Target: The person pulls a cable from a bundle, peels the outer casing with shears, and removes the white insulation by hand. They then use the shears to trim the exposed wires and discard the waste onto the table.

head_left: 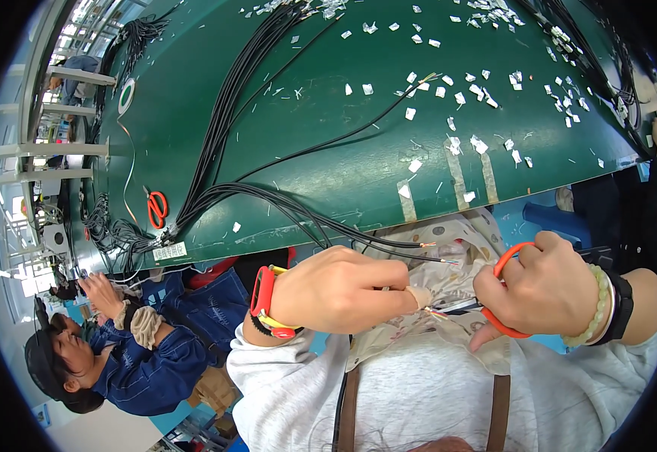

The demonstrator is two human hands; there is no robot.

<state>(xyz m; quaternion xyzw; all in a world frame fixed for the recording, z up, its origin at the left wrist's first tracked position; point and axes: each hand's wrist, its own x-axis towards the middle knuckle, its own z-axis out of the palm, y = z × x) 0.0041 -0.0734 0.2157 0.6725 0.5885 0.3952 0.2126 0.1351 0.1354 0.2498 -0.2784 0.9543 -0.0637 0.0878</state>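
Observation:
My left hand (343,290) is closed in a pinch on the end of a black cable, and thin coloured inner wires (435,312) stick out past its fingertips. Most of that cable is hidden by the hand. My right hand (543,286) is wrapped round the orange-red handles of a pair of scissors (505,327), its fingers through the loops. The scissor blades point left toward the wire ends; whether they touch cannot be made out. Just beyond both hands, several other black cables (328,221) hang over the table's near edge with their coloured wires bared.
A green table (321,169) carries a thick black cable bundle (226,113), scattered white scraps (475,92), a second pair of scissors (157,209) and a white roll (126,98). A co-worker in a dark cap (45,358) sits at left. A blue stool (558,226) stands at right.

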